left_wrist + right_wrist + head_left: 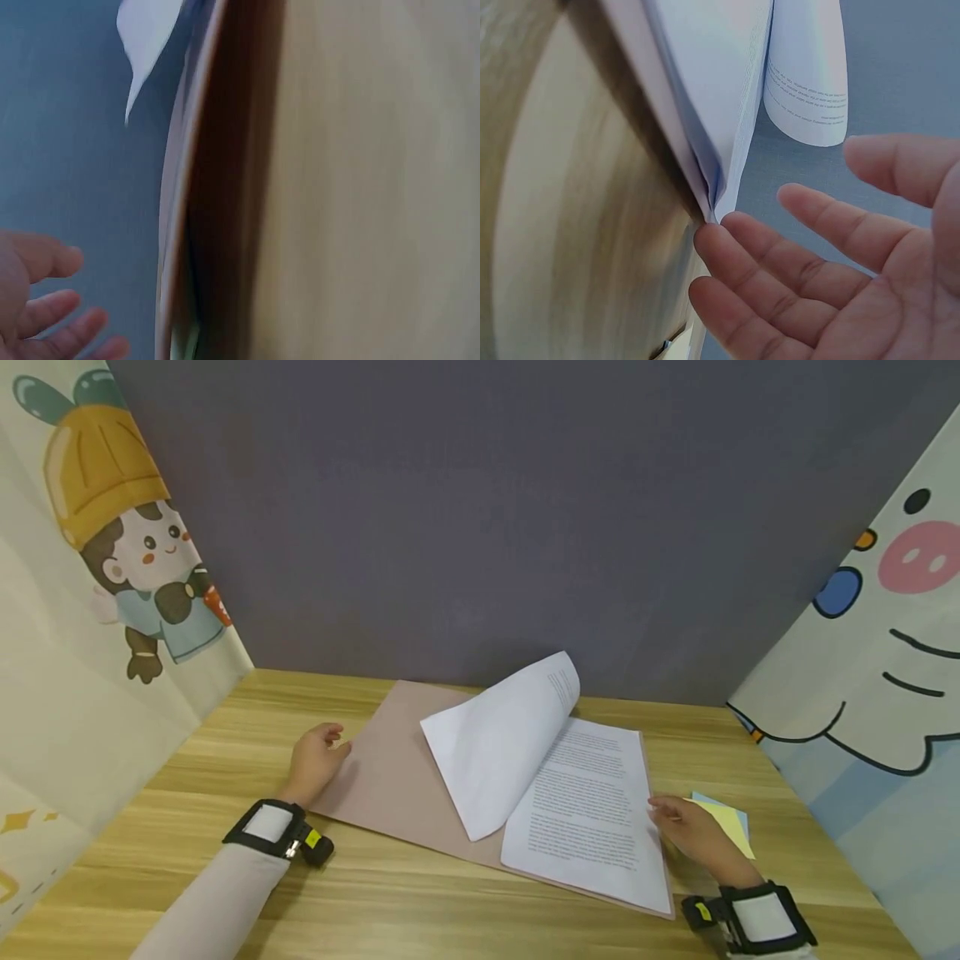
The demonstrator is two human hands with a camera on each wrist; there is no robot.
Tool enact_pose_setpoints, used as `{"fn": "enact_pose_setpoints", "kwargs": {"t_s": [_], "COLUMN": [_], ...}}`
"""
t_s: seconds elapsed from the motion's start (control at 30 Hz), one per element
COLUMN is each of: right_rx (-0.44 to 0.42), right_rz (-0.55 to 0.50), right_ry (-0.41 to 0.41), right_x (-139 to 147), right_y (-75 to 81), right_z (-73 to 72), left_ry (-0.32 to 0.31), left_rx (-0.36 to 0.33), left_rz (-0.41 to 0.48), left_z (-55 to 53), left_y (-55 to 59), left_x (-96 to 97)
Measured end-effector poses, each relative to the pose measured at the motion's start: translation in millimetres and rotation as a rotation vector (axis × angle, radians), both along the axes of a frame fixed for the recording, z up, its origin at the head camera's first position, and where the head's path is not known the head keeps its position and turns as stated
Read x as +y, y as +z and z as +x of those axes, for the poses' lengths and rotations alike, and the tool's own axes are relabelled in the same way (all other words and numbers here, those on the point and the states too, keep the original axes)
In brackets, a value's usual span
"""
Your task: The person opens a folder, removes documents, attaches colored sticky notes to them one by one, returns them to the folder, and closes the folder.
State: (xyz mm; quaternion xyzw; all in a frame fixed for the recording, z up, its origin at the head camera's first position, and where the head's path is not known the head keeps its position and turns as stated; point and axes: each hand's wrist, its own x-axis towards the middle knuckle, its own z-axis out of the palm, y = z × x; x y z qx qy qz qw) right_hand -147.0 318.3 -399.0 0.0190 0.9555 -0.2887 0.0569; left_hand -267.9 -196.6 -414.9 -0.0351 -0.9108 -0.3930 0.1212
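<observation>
A pinkish-beige folder (397, 768) lies spread on the table. On its right half rests a stack of printed sheets (588, 802), and one page (498, 747) curls up and over to the left, its blank side showing. My left hand (318, 764) is by the folder's left edge with loose fingers and nothing in them; whether it touches the cover I cannot tell. At the stack's right edge is my right hand (693, 831). In the right wrist view its fingers (735, 262) are nearly straight, with fingertips at the edge of the paper and folder.
Yellow and blue paper notes (731, 822) lie on the wooden table (420, 902), partly behind my right hand. A dark grey panel (465, 527) stands at the back. Cartoon-printed curtains (60, 710) flank both sides.
</observation>
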Motion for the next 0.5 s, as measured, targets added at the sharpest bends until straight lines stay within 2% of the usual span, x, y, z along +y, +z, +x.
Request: {"fn": "enact_pose_setpoints", "kwargs": {"t_s": [0.17,0.33,0.5], "right_rx": [0.010,0.007,0.005], "right_rz": [-0.022,-0.026,-0.035], "right_ry": [-0.003,-0.011,-0.019], "right_x": [0,0,1], "right_y": [-0.3,-0.2,-0.6], "right_z": [1.8,2.3,2.2], "left_ry": [-0.029,-0.034,-0.063], "left_rx": [-0.128,-0.162,-0.188], "left_rz": [-0.134,-0.224,-0.338], "left_z": [-6.6,-9.3,-9.9], "left_y": [1.0,0.1,1.7], "left_x": [-21.8,-36.5,-44.3]}}
